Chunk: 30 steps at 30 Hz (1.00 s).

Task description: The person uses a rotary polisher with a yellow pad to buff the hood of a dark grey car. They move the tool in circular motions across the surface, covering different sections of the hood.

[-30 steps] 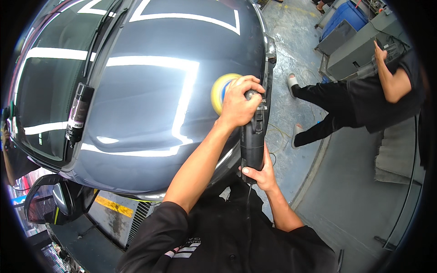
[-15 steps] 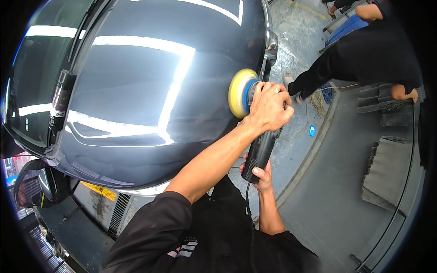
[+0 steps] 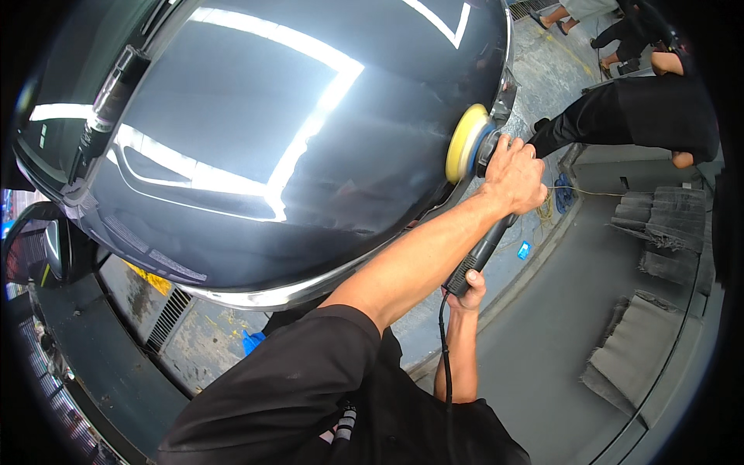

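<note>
A black polisher (image 3: 482, 252) with a round yellow foam pad (image 3: 463, 147) on a blue backing is held in both hands. My left hand (image 3: 515, 174) wraps over its front end, just behind the pad. Lower down, my right hand (image 3: 469, 293) grips the rear end of the body, where a black cord (image 3: 443, 341) trails off. The pad stands on edge to the view against the front edge of a glossy dark car hood (image 3: 310, 178). How much of its face touches the paint is hidden.
A black bottle (image 3: 112, 93) lies at the windshield base, above the side mirror (image 3: 58, 240). Someone in black (image 3: 651, 112) stands at the right, near folded grey mats (image 3: 632, 353). Coiled yellow and blue cables (image 3: 562, 198) and a blue packet (image 3: 524, 249) lie on the floor.
My view has shifted. The polisher, still in both hands, has moved right and slightly up in the picture, staying along the hood's front edge. The person in black has changed position.
</note>
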Each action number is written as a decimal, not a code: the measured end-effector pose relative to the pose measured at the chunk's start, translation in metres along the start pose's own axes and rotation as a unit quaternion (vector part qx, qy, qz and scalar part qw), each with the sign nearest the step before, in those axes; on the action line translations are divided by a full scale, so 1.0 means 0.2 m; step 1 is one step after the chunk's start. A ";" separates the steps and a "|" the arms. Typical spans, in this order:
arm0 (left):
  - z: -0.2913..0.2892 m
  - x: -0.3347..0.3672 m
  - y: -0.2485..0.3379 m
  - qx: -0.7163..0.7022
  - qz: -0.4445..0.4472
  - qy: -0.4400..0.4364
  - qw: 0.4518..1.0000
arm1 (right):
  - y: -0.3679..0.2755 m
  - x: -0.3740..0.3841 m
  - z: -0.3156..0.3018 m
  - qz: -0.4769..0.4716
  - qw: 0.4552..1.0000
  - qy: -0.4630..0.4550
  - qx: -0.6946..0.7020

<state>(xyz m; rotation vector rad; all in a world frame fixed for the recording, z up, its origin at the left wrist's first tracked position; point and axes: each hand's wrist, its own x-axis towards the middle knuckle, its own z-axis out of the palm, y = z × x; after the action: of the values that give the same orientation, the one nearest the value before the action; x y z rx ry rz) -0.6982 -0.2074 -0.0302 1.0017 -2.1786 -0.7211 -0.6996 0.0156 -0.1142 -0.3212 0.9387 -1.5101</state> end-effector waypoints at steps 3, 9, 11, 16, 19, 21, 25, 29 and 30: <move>-0.01 -0.05 -0.02 -0.024 0.006 -0.009 1.000 | 0.06 -0.05 -0.05 0.011 1.000 0.014 -0.008; -0.12 -0.26 0.02 -0.012 0.015 -0.043 0.999 | 0.19 -0.25 0.11 0.022 0.999 0.017 0.017; -0.17 -0.32 0.03 -0.011 0.023 -0.054 0.998 | 0.21 -0.29 0.20 0.023 0.999 -0.001 0.040; -0.25 -0.45 0.02 -0.030 0.031 -0.042 0.998 | 0.30 -0.39 0.20 0.059 0.996 -0.021 0.069; -0.27 -0.44 0.01 -0.057 0.034 -0.036 0.997 | 0.29 -0.38 0.21 0.050 0.997 -0.016 0.060; -0.28 -0.40 -0.02 -0.077 0.032 -0.038 0.996 | 0.26 -0.34 0.24 0.043 0.998 -0.009 0.041; -0.26 -0.23 -0.06 -0.113 0.016 -0.046 0.992 | 0.11 -0.22 0.28 0.026 1.000 0.009 -0.007; -0.27 -0.07 -0.09 -0.141 -0.005 -0.011 0.990 | -0.05 -0.12 0.36 0.014 0.998 0.040 -0.054; -0.29 -0.04 -0.11 -0.152 -0.011 0.004 0.988 | -0.09 -0.10 0.40 0.010 0.996 0.054 -0.072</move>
<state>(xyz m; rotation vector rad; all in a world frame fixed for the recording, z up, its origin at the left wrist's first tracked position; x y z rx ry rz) -0.6424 -0.2255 -0.0095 0.8677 -1.9773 -1.0213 -0.6519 0.0032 -0.0448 -0.3355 1.1356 -1.4552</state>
